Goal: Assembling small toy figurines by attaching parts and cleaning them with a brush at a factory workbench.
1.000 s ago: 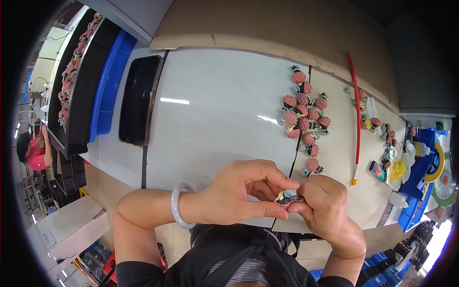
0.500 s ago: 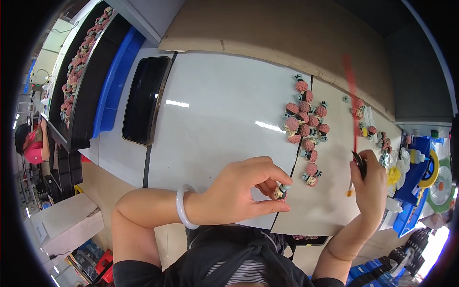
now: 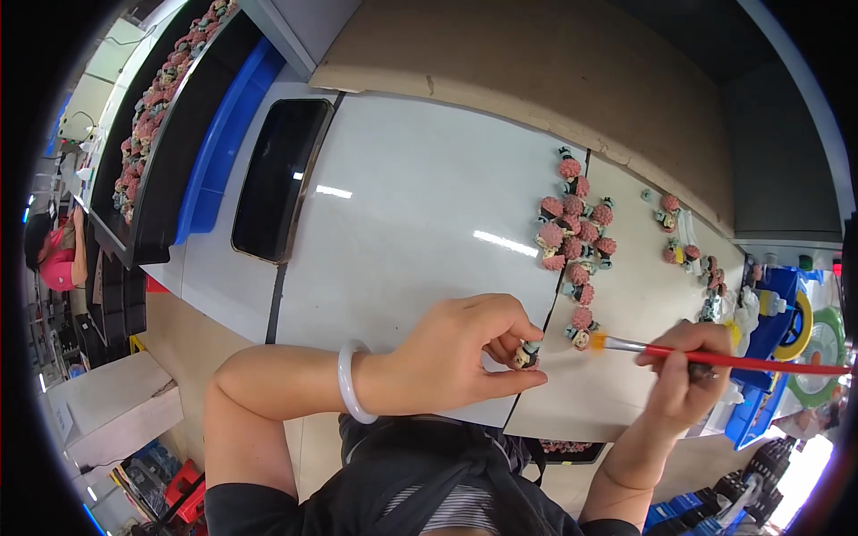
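The little figurine (image 3: 526, 357), cream and dark with a bit of pale blue, sits at the fingertips of the left grip (image 3: 451, 350): thumb below, fingers above, pinched snugly between them. A pale bangle (image 3: 357, 389) circles the wrist behind that grip.

Off to its right, the right grip (image 3: 686, 380) is closed around a red-handled paintbrush (image 3: 760, 363), its orange-tan bristles pointing back toward the left grip and the handle running out past the knuckles. Something dark is tucked in that same grip, too covered for me to name. The bristles hover by the nearest piece in a straggling group of pink-topped figurines (image 3: 572, 248); from here I can't tell if they touch it. The group stretches away from both grips across the white counter (image 3: 402, 214), and a few more pink-topped pieces (image 3: 669, 204) lie beyond the right grip.

Ahead and to the left of the left grip lies a dark phone (image 3: 279, 170), with a blue bin (image 3: 219, 147) past it, then a black tray (image 3: 170, 179) heaped with pink pieces. Well right of the right grip there's a yellow ring (image 3: 809, 317) and a green fan (image 3: 829, 332).
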{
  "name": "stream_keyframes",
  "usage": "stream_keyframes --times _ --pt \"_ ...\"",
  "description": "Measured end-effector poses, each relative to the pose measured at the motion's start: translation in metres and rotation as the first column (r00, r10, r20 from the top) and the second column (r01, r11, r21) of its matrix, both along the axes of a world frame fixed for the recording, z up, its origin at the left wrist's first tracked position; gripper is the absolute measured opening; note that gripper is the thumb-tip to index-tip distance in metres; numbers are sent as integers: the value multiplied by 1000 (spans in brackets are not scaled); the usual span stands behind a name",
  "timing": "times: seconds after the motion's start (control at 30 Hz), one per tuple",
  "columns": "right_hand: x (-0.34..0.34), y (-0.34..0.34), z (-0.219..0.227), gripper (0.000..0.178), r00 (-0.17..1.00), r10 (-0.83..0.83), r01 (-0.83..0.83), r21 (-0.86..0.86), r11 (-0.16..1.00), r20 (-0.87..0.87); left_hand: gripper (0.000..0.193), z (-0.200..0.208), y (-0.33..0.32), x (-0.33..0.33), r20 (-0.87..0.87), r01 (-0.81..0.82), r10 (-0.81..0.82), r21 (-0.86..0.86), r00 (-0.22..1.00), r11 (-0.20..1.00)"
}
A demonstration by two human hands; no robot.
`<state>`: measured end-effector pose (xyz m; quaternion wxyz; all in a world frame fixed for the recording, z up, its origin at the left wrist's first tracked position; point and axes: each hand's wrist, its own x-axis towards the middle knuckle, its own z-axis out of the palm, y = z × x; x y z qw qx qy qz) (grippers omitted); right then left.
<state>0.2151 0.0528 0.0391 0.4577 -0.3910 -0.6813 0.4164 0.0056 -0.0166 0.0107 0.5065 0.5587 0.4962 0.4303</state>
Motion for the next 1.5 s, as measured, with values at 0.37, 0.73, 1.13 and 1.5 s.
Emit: stream_keyframes --times 0.37,0.73,1.13,1.5 --pt "4 9 10 11 672 21 -24 -7 1000 741 33 2 5 -2 150 7 -4 -20 989 1000" --pt "-26 -16 -2 27 663 254 -387 32 922 704 39 2 1 -2 51 -8 4 86 999 996" --pt "-29 -17 -11 29 676 223 -407 103 908 702 38 -2 0 -1 35 -12 8 124 999 992" --pt "-29 -19 -15 27 691 250 -403 75 912 678 38 -1 1 0 -107 -20 47 242 993 970"
